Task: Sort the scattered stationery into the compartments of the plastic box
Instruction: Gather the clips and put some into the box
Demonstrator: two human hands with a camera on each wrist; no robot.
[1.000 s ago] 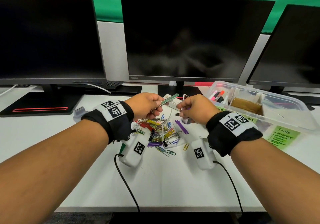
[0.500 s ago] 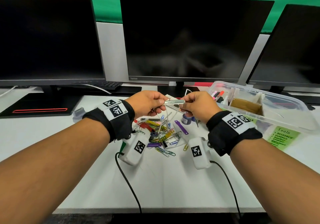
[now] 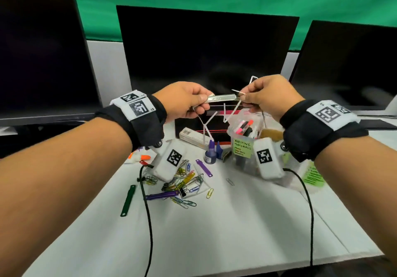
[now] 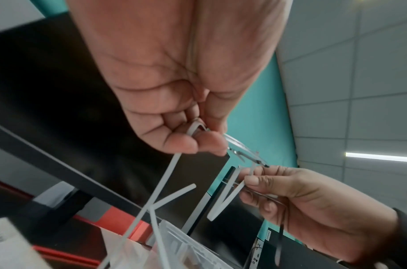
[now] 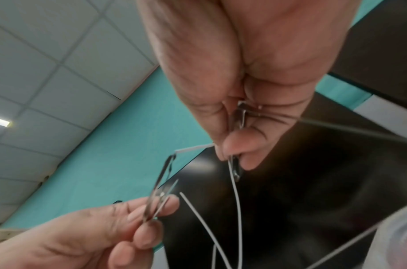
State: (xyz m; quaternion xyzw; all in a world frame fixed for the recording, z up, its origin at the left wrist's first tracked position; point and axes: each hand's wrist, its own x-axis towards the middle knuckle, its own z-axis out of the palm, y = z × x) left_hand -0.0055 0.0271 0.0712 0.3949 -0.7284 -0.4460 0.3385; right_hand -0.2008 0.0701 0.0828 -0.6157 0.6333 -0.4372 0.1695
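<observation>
A metal file fastener bar (image 3: 221, 98) is held level in the air in front of the middle monitor. My left hand (image 3: 203, 101) pinches its left end and my right hand (image 3: 243, 97) pinches its right end. Bent white prongs (image 3: 206, 124) hang from it, and one thin metal strip runs down from the right hand. In the left wrist view my left hand (image 4: 198, 143) pinches the bar (image 4: 241, 151). The clear plastic box (image 3: 245, 165) stands below the right hand, with markers in its labelled end compartment. A pile of coloured paper clips (image 3: 182, 182) lies on the table.
A green fastener strip (image 3: 129, 199), a purple strip (image 3: 204, 167), a blue ink bottle (image 3: 210, 154), a small carton (image 3: 193, 136) and an orange-capped item (image 3: 144, 157) lie around the pile. Three dark monitors (image 3: 206, 57) stand behind. Wrist cables hang down to the table.
My right hand took hold of the fastener's free end, and both hands lifted it from just above the clip pile up in front of the monitor.
</observation>
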